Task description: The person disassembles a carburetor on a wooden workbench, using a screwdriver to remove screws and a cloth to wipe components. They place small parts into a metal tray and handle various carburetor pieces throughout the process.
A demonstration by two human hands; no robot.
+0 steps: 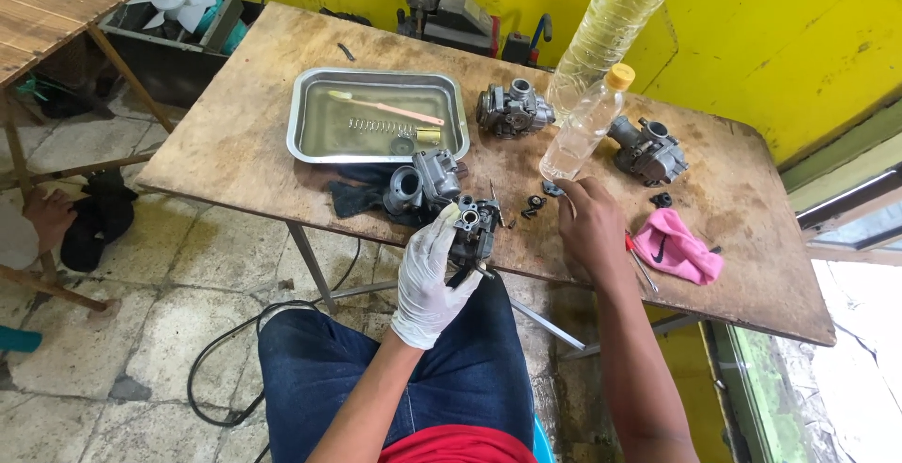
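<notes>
While the gloved left hand (427, 280) clasped the carburetor (473, 228) at centre frame, the bare right hand (590, 228) pinched small parts (537, 204) just right of it on the tabletop (235, 143).

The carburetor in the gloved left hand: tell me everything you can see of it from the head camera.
The carburetor is a small grey and dark metal body, cast-looking and grimy, with ports and fittings on top and a thin dark lever or arm sticking out below. The left hand, in a white glove, grips it from the left side, thumb near its top. It is held in the air just off the near edge of the wooden table, above the person's lap. The bare right hand is apart from it, on the table.
</notes>
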